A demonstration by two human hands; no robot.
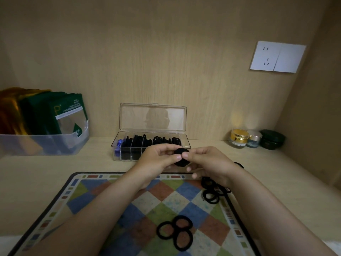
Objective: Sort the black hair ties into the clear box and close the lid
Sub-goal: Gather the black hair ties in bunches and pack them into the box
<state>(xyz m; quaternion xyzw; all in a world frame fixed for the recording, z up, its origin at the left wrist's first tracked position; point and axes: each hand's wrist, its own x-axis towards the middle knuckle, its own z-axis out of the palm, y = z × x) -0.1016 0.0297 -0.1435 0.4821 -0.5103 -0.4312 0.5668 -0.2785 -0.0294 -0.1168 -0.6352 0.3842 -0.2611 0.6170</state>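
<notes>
Well left of the clear box: a translucent bin packed with green and gold packets. The clear box itself at the back of the shelf, close to the wooden wall, lid tipped upright behind it, compartments already largely stocked with black ties, something blue in the leftmost one.

Just in front of the box, raised off the shelf: left hand, thumb and fingers curled onto a bundle of black hair ties. Directly right of that, right hand pinching the same bundle from the other side, thumb on its near face.

Further in front of the box, on the chequered mat: three loose ties, touching one another. Front-right of the box, partly under the right wrist: a loose heap of ties at the mat's edge. Well right of the box: small cosmetic jars.

Judged step: squaring up a stack before loading. Mid-sort, nowhere near the lid stage. Next move likely calling for carrying the bundle over the box, lining it up with a compartment that has room left, and pressing it down between the dividers without letting it spring apart. Then back for the loose ties.
</notes>
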